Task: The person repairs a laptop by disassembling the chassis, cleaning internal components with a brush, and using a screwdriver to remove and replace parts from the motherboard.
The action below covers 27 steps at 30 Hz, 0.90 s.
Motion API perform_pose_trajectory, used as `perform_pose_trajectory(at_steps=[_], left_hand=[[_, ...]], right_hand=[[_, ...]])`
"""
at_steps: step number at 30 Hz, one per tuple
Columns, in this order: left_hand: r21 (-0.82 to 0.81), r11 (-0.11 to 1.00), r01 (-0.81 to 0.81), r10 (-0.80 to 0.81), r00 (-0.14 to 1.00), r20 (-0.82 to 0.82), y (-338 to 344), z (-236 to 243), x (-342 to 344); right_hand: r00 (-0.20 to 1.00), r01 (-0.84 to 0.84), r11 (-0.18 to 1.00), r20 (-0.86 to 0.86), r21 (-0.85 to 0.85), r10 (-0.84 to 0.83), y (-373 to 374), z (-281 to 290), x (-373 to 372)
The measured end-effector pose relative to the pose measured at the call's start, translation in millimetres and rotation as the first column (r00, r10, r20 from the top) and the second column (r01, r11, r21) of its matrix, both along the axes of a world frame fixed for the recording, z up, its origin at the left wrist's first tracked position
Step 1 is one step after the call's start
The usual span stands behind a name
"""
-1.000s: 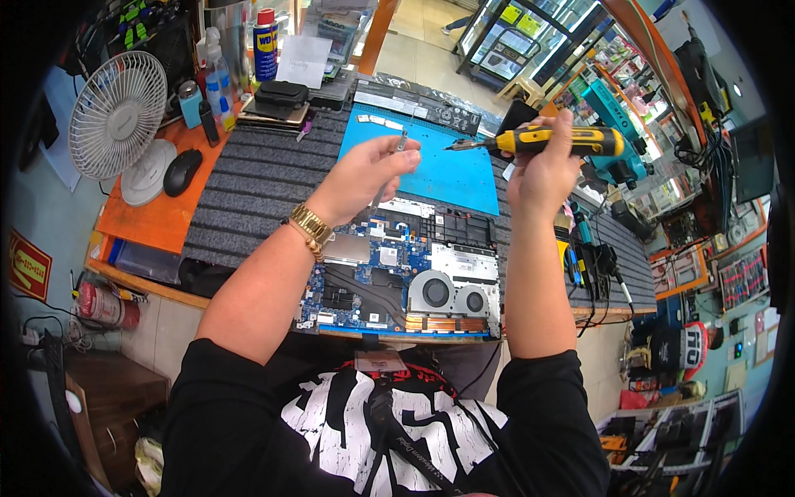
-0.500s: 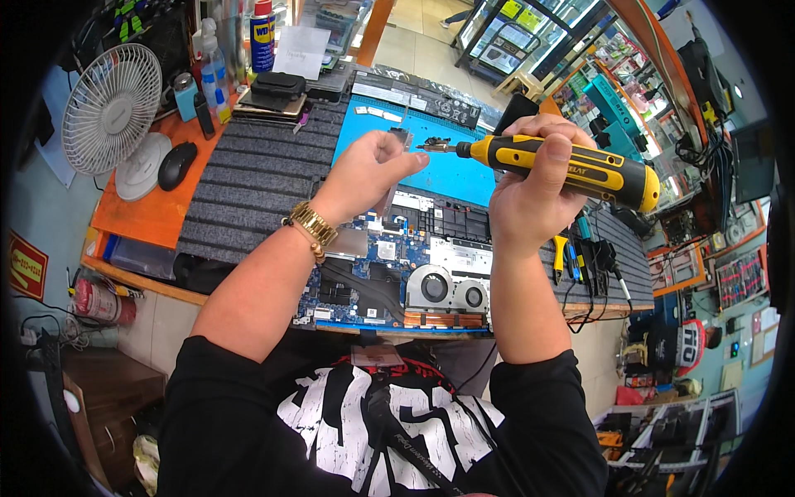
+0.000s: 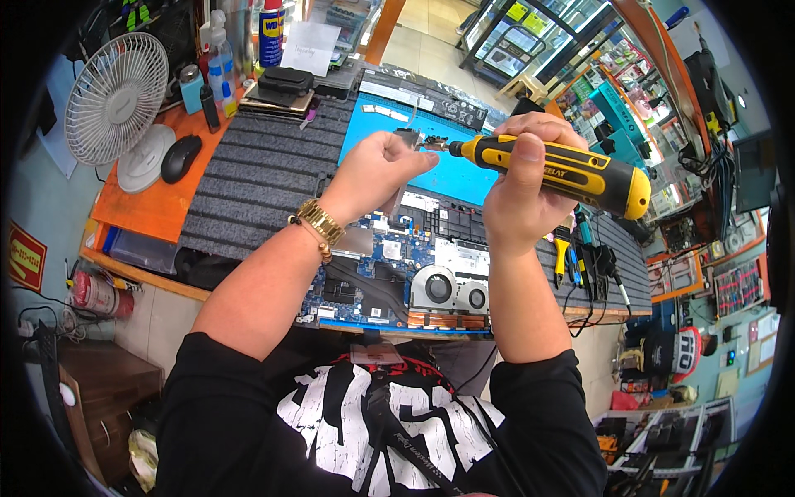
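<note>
My right hand (image 3: 530, 178) is wrapped round a yellow-and-black electric screwdriver (image 3: 571, 172), held nearly level with its bit pointing left. Small dark pieces, too small to name for sure, cluster round the bit's tip. Just left of the tip, my left hand (image 3: 377, 170) pinches a thin greyish strip-like part (image 3: 400, 199), mostly hidden by the fingers. The bit's tip is right beside my left fingertips; whether it touches them I cannot tell. Below both hands lies an opened laptop (image 3: 389, 248) with a blue circuit board, two round fans (image 3: 439, 287) and copper heat pipes.
A blue work mat (image 3: 464, 170) lies beyond the laptop, with a long black battery (image 3: 422, 99) along its far edge. Pens and a yellow-handled brush (image 3: 561, 258) lie at right. A white fan (image 3: 116, 99), a black mouse (image 3: 180, 159) and a spray can (image 3: 271, 37) stand at left.
The screwdriver has moved slightly left, bringing its tip closer to my left fingertips. My left hand keeps its pinch, and the whole view has shifted a little.
</note>
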<state>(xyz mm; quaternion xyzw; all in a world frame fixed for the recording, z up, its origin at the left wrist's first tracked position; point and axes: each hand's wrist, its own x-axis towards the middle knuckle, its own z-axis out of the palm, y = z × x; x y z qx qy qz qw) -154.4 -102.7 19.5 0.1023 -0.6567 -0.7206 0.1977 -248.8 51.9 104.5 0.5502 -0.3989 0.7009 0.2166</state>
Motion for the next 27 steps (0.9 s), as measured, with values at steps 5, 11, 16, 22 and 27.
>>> perform_pose_trajectory(at_steps=[5,11,16,22,27], left_hand=[[-0.044,0.996,-0.074,0.075,0.997,0.013,1,-4,-1],[-0.151,0.976,-0.155,0.164,0.985,0.05,3,-11,-2],[-0.212,0.959,-0.187,0.203,0.978,0.054,3,-18,-6],[-0.161,0.982,-0.1,0.122,0.983,0.138,-1,-16,-4],[-0.152,0.984,-0.094,0.112,0.987,0.115,1,-14,-3]], right_hand=[[0.99,0.038,0.998,-0.139,0.039,-0.033,-8,-2,1],[0.987,0.004,1.0,-0.161,0.027,0.0,-14,-9,-6],[0.991,-0.055,0.998,-0.12,0.029,0.058,-17,-10,-9],[0.989,-0.073,0.996,-0.125,0.043,0.078,-18,-12,-8],[0.988,-0.063,0.997,-0.136,0.046,0.069,-17,-10,-10]])
